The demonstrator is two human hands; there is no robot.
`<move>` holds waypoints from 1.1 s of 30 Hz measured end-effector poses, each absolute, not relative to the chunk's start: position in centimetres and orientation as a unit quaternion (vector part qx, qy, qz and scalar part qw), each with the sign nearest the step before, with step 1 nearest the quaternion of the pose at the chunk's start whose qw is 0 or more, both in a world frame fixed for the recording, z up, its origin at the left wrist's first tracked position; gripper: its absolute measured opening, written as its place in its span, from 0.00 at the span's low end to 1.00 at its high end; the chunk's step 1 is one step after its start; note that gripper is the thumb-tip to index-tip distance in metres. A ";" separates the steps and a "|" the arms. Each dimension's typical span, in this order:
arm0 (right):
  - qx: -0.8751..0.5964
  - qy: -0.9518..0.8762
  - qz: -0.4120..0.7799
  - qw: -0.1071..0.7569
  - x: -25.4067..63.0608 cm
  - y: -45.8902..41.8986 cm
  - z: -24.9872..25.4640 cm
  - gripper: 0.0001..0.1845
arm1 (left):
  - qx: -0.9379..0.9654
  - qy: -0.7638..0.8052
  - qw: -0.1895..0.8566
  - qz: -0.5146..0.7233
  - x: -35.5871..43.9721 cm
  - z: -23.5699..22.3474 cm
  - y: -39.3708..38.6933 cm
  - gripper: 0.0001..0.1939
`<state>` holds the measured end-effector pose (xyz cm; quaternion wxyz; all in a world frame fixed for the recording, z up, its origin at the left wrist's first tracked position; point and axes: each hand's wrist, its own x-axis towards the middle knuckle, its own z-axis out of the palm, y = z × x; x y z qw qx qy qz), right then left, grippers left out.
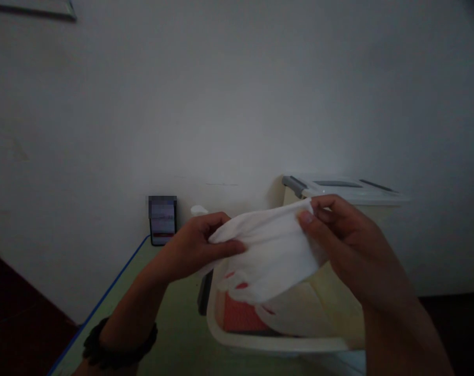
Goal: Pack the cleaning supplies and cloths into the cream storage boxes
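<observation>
A thin white cloth point(272, 245) is stretched between my two hands, above an open plastic bin. Its lower left edge is uneven, with small red patches showing there; I cannot tell what kind of item it is. My left hand point(205, 243) pinches the left part, thumb on top. At the upper right corner, my right hand point(338, 230) grips the straight edge between thumb and fingers. Below, the pale-rimmed bin point(284, 343) contains something red point(242, 313) and more white material point(299, 310), partly covered by the cloth.
A phone point(163, 222) leans upright against the wall at the back left of the green table point(177, 324), which has a blue edge. A white lidded box point(350, 190) with grey handles stands behind my right hand. A small white object point(199, 210) sits near the wall.
</observation>
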<state>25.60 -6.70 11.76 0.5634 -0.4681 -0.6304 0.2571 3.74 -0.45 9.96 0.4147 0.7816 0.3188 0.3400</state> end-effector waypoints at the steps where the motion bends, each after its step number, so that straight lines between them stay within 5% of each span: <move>1: -0.476 -0.622 0.259 0.565 25.9 -6.7 11.8 0.06 | 0.768 0.314 0.434 0.351 3.7 9.9 -0.3 0.12; 13: -0.523 -0.622 0.270 0.517 26.6 -6.7 11.8 0.10 | 0.699 0.366 0.523 0.323 4.4 9.7 -0.7 0.20; 18: -0.547 -0.655 0.262 0.451 27.8 -6.8 11.9 0.12 | 0.735 0.391 0.476 0.283 4.3 9.6 -0.7 0.22; 25: -0.596 -0.715 0.308 0.197 29.3 -7.2 10.9 0.09 | 0.771 0.401 0.451 0.204 5.6 8.9 -1.4 0.17; 29: -0.612 -0.760 0.197 0.098 30.2 -6.7 10.0 0.09 | 0.805 0.403 0.409 0.152 7.3 7.7 -1.6 0.16; 33: -0.603 -0.787 0.127 0.020 30.2 -6.2 10.1 0.11 | 0.857 0.422 0.261 0.139 8.6 6.4 -1.1 0.16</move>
